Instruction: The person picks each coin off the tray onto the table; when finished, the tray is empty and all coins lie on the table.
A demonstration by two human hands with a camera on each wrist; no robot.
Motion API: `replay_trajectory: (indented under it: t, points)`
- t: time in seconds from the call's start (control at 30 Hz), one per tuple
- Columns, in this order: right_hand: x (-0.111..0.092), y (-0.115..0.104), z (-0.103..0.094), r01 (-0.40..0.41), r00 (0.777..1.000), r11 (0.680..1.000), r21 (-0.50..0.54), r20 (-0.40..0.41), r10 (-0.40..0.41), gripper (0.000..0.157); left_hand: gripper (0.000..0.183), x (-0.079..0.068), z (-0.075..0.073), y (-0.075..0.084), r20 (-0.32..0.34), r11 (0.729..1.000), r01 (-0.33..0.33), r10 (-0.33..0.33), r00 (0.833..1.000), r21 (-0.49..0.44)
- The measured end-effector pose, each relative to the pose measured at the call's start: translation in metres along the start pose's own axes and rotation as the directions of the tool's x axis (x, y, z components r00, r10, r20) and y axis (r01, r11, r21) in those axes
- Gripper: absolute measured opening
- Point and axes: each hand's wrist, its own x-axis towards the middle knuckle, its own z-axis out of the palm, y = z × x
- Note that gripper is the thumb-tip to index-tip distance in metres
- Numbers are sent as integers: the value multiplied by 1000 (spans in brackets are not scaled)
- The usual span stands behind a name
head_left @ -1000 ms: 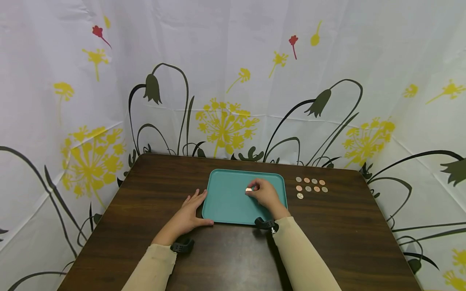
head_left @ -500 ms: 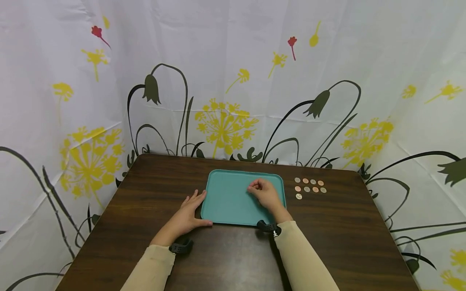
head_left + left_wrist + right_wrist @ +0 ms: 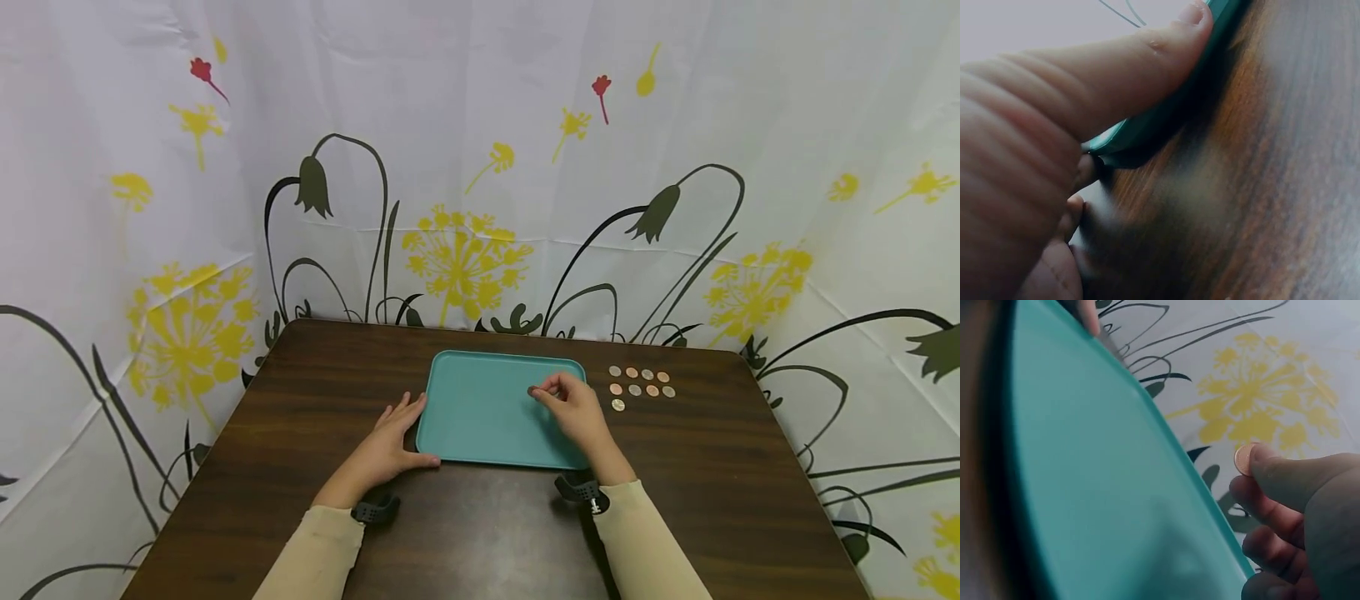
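My right hand (image 3: pixel 576 408) pinches a copper-coloured coin (image 3: pixel 1243 460) between thumb and forefinger. It is over the right part of a teal tray (image 3: pixel 480 421), and the tray floor shows bare in the head view. Spread along the tray's left side, my left hand (image 3: pixel 381 450) touches the rim with its fingertips. Its thumb (image 3: pixel 1147 59) lies at the tray's front left corner.
Several coins (image 3: pixel 635 390), silver and copper-coloured, lie in rows on the dark wooden table (image 3: pixel 480 533) right of the tray. Behind the table hangs a white curtain (image 3: pixel 480 125) with printed flowers. Each wrist wears a black band (image 3: pixel 577 488).
The right hand has moved right across the tray, with the coin in its fingertips. My left hand stays at the tray's left edge.
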Motion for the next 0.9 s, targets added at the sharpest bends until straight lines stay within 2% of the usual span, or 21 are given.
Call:
replay_trajectory:
  t: [0.13,0.27,0.33,0.4,0.5,0.57,0.7,0.9]
  points:
    - [-14,11,-17,4,999,998,-62,-35,-6,14,121,0,0,0,1,1000,-10,10,1000,-5]
    - [-24,25,-44,-21,988,991,-136,-155,-1,14,120,2,1,0,-4,999,-38,38,999,-1]
    - [-29,35,-59,-74,967,982,-173,-253,28,15,120,1,1,-1,-3,999,-39,39,999,-2]
    - [-35,46,-74,-160,933,971,-175,-348,91,17,120,1,0,-1,-2,999,-33,33,999,-3]
    - [-41,63,-89,-285,881,950,-131,-427,205,19,120,0,-1,-1,1,1000,-12,12,1000,-5]
    - [-44,69,-97,-336,858,939,-73,-434,273,24,121,0,-2,0,3,1000,-7,7,1000,-3]
    - [-44,74,-106,-388,840,922,6,-410,356,33,121,2,-2,1,-2,1000,-12,12,1000,4]
    - [-40,76,-111,-465,834,885,-29,-351,426,33,123,-1,0,-2,2,1000,1,-1,1000,-6]
